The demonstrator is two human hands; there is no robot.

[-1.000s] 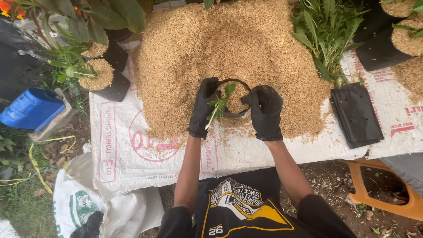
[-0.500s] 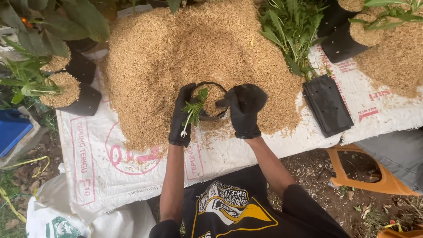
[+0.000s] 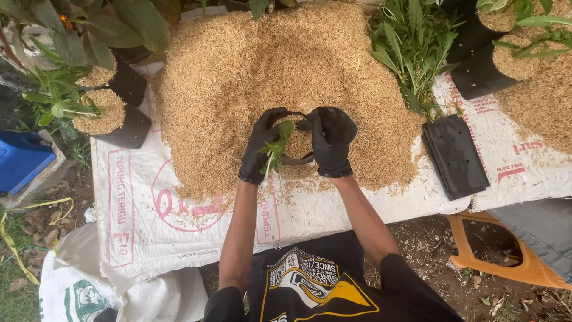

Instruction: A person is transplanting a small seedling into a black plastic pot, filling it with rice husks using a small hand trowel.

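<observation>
Seedling (image 3: 275, 148) leaves, small and green on a pale stem, lie pinched in the black-gloved left hand (image 3: 260, 146), which is closed on it at the left rim of a small black grow bag (image 3: 293, 156). That bag sits partly filled with tan husk at the near edge of the big husk heap (image 3: 286, 65) on the white sack sheet (image 3: 131, 197). Gloved too, the right hand (image 3: 331, 140) curls over the bag's right rim, gripping it, both forearms reaching forward.
</observation>
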